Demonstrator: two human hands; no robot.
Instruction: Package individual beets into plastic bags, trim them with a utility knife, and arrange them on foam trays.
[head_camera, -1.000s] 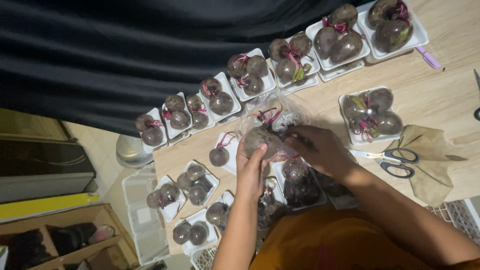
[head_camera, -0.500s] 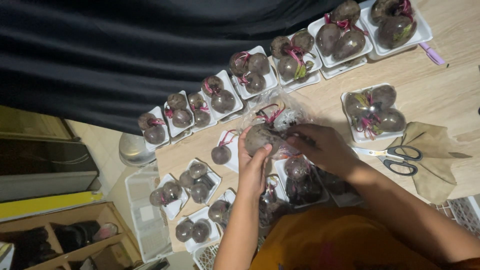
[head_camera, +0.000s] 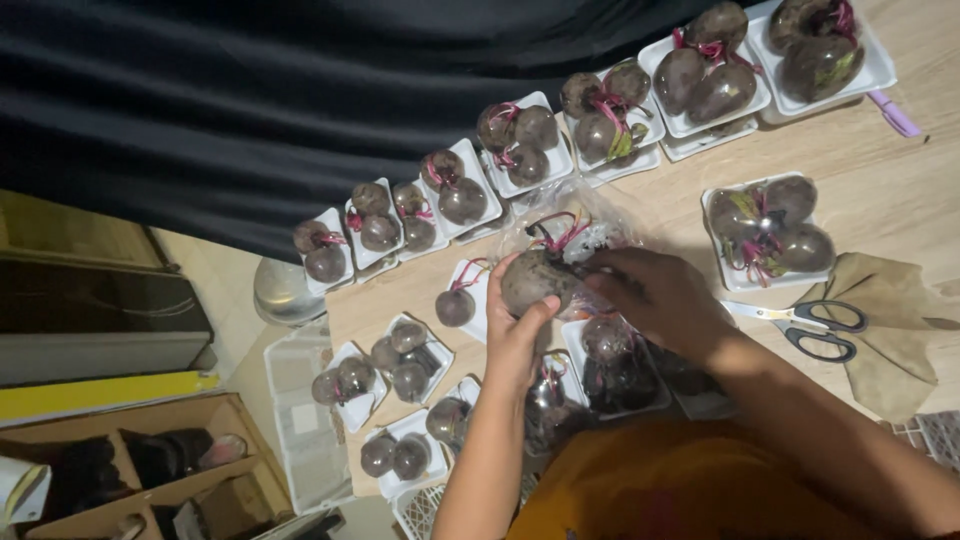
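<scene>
My left hand (head_camera: 515, 330) cups a dark round beetroot (head_camera: 535, 280) with red stalks, held just above the wooden table (head_camera: 680, 190). My right hand (head_camera: 655, 295) grips the same beetroot and the clear plastic film (head_camera: 590, 225) around it from the right. A white tray (head_camera: 478, 300) with one small beetroot (head_camera: 455, 306) lies just left of my hands. Wrapped trays of beetroots (head_camera: 610, 360) sit under my wrists.
Several white trays of beetroots line the table's far edge against a dark curtain (head_camera: 300, 100). Scissors (head_camera: 810, 325) lie on a brown cloth (head_camera: 885, 330) at the right. A clear plastic bin (head_camera: 300, 420) and a wooden shelf (head_camera: 120, 470) stand on the floor at the left.
Both hands have stayed on the beetroot and film, shifting only slightly. The view has drifted a little.
</scene>
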